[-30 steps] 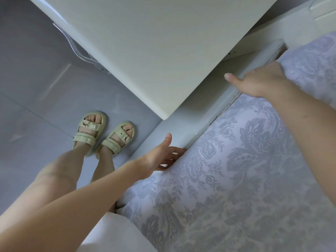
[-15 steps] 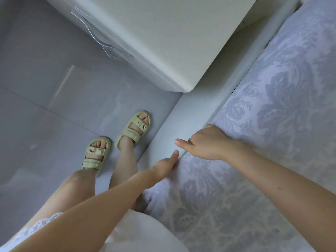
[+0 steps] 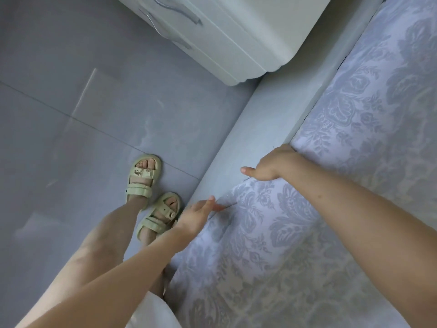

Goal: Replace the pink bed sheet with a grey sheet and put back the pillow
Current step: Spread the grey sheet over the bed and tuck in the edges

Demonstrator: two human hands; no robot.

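Grey sheet point(image 3: 319, 245) edge meets bed frame point(image 3: 267, 129) at right hand point(image 3: 272, 165).

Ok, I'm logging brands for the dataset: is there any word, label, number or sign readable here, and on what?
None can be read.
The grey sheet bears only a floral pattern.
The sandals have small buckle ornaments, too small to tell any lettering.
The white cabinet and the floor show no print.
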